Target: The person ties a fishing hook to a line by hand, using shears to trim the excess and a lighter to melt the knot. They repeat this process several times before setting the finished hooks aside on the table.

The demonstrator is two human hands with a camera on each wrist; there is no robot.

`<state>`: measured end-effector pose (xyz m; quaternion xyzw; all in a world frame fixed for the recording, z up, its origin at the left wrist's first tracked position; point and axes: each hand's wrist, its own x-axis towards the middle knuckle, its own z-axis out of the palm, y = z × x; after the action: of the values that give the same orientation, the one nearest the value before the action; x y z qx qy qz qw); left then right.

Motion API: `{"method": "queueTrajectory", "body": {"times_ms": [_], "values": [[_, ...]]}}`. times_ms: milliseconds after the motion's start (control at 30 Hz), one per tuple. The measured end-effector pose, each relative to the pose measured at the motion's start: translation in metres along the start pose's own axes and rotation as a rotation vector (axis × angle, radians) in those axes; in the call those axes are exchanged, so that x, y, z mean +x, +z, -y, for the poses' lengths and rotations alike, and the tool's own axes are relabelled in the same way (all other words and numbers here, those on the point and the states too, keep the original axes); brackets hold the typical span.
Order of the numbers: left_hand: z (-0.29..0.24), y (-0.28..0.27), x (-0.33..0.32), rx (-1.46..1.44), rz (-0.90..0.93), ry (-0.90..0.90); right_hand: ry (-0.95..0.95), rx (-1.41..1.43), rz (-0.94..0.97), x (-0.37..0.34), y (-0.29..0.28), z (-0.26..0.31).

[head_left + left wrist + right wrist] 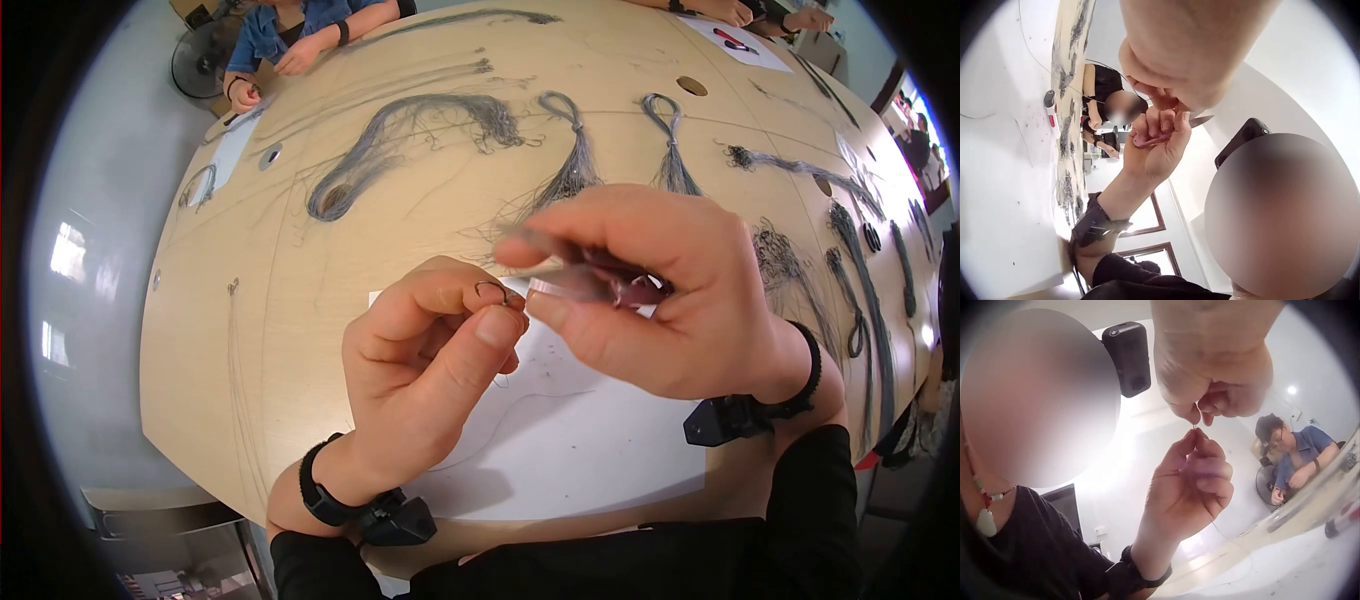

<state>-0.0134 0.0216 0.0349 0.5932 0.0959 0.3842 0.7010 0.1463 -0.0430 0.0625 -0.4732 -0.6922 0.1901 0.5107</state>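
Note:
My left hand [425, 365] pinches a small dark fish hook [488, 287] between thumb and forefinger. A fine line [507, 408] trails below that hand over a white sheet of paper [620, 440]. My right hand [705, 315] grips small thread snips [572, 284], blurred in the head view, with the blade close beside the left fingertips. Their pink handle [1150, 140] lies inside the curled right fingers in the left wrist view, and the pointed blade [1200, 120] sticks out past them. In the right wrist view the fingertips of both hands nearly meet.
Bundles of grey line [400, 110] lie across the wooden table [330, 270], two of them looped [575, 150]. More dark bundles [860, 270] line the right side. One person in a denim sleeve [345, 15] sits across at the far left; another's hands [725, 12] show at the far right.

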Motion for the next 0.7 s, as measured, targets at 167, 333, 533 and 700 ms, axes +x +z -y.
{"method": "queueTrajectory", "body": {"times_ms": [167,333,533,700], "values": [[0.001,-0.002,0.001,0.059,0.042,0.015,-0.079,-0.127,0.085,0.001,0.0,0.001],[0.006,-0.001,0.0,0.13,0.062,0.032,-0.132,-0.203,0.025,-0.001,0.006,-0.001],[0.009,-0.001,0.0,0.208,0.067,0.074,-0.281,-0.34,-0.034,-0.001,0.011,-0.007],[0.009,-0.004,0.001,0.301,0.09,0.155,-0.318,-0.39,-0.088,-0.002,0.015,-0.009]]}}
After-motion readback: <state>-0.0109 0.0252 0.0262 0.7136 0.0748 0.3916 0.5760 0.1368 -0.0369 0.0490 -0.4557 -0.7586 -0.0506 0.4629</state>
